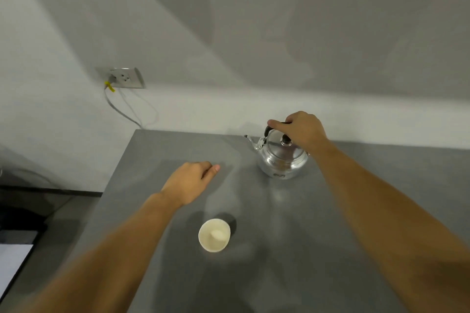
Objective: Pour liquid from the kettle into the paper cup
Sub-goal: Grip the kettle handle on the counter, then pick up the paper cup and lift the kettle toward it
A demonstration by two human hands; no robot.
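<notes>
A shiny metal kettle [282, 157] with a black lid knob and a black handle stands upright on the grey table [157, 150], its spout pointing left. My right hand [302, 129] is wrapped around the black handle above the lid. A white paper cup [214, 235] stands upright and open, nearer to me and left of the kettle. My left hand [189, 181] hovers or rests over the table beyond the cup, fingers loosely curled, holding nothing.
A white wall rises right behind the table. A wall socket [126, 77] with a grey cable plugged in is at the left. The table's left edge drops to a dark floor with a black and white object [15, 244].
</notes>
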